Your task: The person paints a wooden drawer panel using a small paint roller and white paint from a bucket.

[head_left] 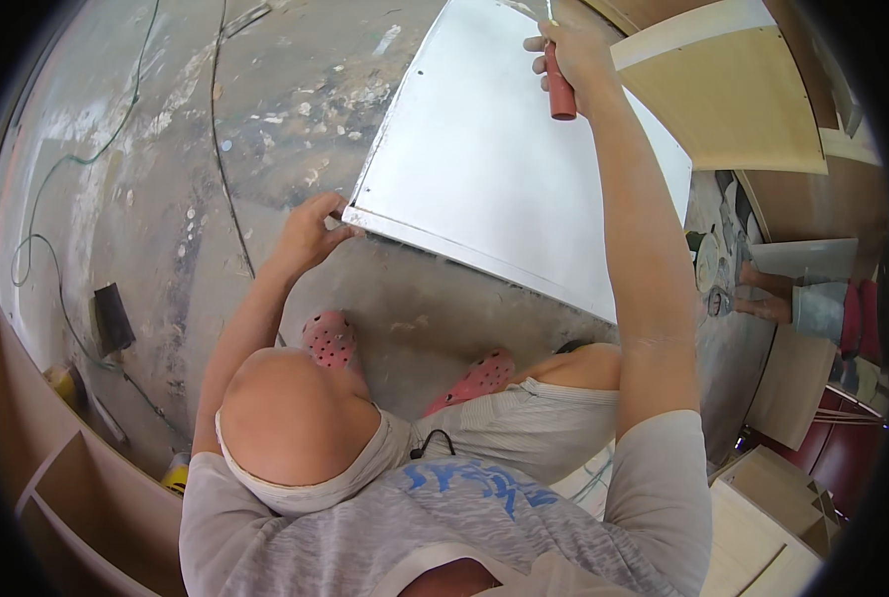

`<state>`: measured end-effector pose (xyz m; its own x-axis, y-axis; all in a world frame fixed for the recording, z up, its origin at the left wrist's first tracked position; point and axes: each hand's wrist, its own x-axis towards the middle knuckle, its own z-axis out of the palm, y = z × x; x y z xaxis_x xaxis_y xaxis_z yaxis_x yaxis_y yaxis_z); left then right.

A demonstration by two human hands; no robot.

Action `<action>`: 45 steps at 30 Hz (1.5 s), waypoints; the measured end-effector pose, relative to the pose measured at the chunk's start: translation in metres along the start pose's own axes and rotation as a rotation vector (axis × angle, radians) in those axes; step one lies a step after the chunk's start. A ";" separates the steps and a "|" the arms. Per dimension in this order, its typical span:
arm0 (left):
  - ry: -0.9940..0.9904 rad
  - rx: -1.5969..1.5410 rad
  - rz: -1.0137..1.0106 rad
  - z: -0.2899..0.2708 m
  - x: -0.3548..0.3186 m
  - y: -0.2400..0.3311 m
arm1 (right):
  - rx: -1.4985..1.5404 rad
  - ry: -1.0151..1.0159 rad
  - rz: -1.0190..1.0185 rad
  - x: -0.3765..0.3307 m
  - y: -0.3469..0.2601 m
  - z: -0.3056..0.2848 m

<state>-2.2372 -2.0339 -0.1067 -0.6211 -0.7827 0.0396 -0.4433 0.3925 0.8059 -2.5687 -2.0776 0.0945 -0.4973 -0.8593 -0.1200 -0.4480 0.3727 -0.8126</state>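
Two hands work a large flat white rectangular panel that lies over the stained concrete floor, its near edge just ahead of pink perforated clogs. Bare floor lies open to the left; tan wooden boards crowd the right edge. The left hand, arm bent, has its fingers curled onto the panel's near left corner. The right hand, arm stretched forward, has fingers wrapped around a red-handled tool over the far edge.

The panel lies on the floor ahead of the squatting person's feet. A shelf unit stands to the left; boards are stacked behind on the right.
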 end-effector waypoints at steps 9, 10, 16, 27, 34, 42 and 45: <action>-0.009 -0.081 -0.004 0.007 -0.003 -0.014 | -0.104 -0.311 0.342 -0.128 0.022 0.008; -0.013 -0.104 -0.007 0.008 0.000 -0.012 | -0.169 -0.341 0.333 -0.154 0.024 -0.006; -0.011 -0.133 -0.031 0.000 0.001 -0.005 | -0.101 -0.390 0.561 -0.231 0.023 -0.023; 0.012 -0.123 -0.005 0.010 0.000 -0.017 | -0.105 -0.292 0.222 -0.130 -0.003 0.067; -0.018 -0.228 -0.127 0.004 -0.005 -0.012 | -0.278 -0.578 0.228 -0.275 -0.002 0.034; -0.004 -0.238 -0.088 0.011 0.002 -0.020 | -0.462 -0.431 0.072 -0.185 0.001 0.070; -0.041 -0.194 -0.118 0.010 0.008 -0.014 | -0.318 -0.440 0.317 -0.184 -0.016 0.066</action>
<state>-2.2422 -2.0414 -0.1237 -0.6000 -0.7957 -0.0830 -0.3845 0.1958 0.9021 -2.4207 -1.9486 0.0923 -0.3203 -0.7281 -0.6060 -0.5615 0.6612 -0.4975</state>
